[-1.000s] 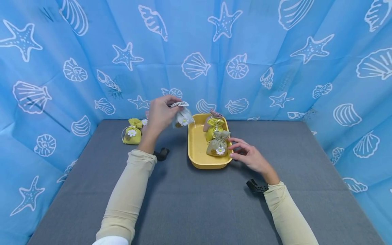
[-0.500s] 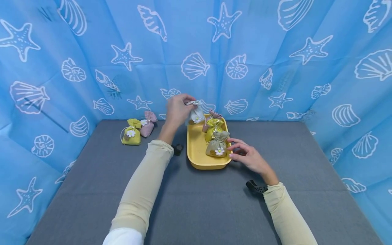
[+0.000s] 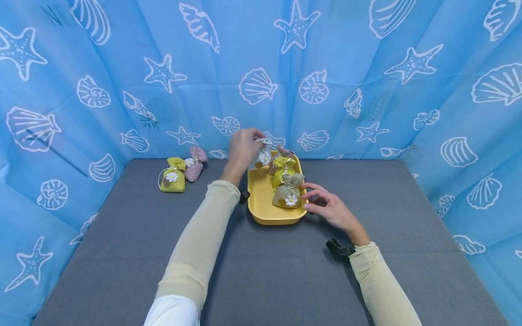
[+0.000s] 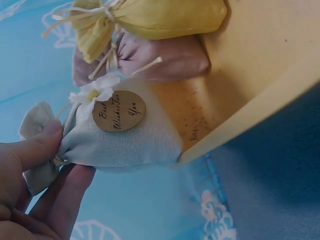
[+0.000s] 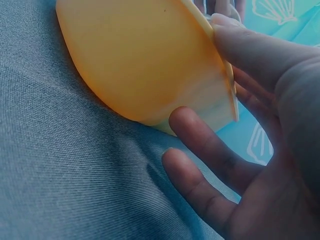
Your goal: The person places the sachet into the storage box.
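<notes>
My left hand [image 3: 243,148] pinches the gathered neck of a pale grey drawstring pouch [image 4: 135,142] between thumb and fingers. A white flower and a round "Best Wishes For You" tag decorate this pouch. It leans low over the far left corner of the yellow tray [image 3: 261,199], its bottom right at the rim in the left wrist view. Inside the tray, a khaki pouch [image 3: 283,197], a yellow pouch [image 3: 279,176] and a pink pouch [image 4: 160,57] stand along the right side. My right hand [image 3: 334,212] has its fingers spread and relaxed against the tray's right rim.
Left of the tray, a yellow-green pouch [image 3: 173,182] and a pink pouch [image 3: 194,170] sit together on the grey tabletop [image 3: 261,276]. Behind the table hangs a blue curtain [image 3: 228,54] printed with seashells and starfish.
My left hand has carried the pale grey pouch rightward and lowered it over the tray's far left corner. The pink pouch on the table has come into fuller view. My right hand stays put.
</notes>
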Demonstrator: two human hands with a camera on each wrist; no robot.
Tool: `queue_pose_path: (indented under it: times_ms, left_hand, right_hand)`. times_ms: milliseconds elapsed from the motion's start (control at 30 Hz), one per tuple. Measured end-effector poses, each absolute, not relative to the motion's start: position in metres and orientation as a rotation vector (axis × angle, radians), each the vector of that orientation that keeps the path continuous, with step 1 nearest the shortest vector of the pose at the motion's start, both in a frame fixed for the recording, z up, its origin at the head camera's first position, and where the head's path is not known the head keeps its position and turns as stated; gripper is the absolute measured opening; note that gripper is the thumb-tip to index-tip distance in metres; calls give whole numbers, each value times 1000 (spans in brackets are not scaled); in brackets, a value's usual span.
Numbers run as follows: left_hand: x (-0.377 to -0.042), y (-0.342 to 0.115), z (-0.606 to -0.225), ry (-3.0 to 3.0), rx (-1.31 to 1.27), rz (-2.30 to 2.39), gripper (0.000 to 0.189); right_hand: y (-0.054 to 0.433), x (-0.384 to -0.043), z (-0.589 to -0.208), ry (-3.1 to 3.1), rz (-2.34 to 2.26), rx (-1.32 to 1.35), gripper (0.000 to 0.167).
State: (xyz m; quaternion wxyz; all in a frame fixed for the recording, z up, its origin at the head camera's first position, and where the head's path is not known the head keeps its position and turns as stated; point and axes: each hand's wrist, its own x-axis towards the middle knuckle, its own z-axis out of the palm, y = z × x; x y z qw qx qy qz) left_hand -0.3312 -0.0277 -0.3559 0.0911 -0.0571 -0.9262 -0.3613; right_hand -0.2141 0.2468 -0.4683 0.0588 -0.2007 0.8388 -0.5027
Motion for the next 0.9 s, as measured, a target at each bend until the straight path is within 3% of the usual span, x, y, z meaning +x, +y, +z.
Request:
queue_pose_path:
  times_ms: [567,900]
  left_hand:
    - [-344,-32,-381,-2903,-194,-1089,15]
    - [-346,-20,-378,-3012,-483,-844,22]
  right_hand:
    - [247,-215,-470,2535,-1536,-607,27]
    - [247,-215,-472,2535,-1545,-605,26]
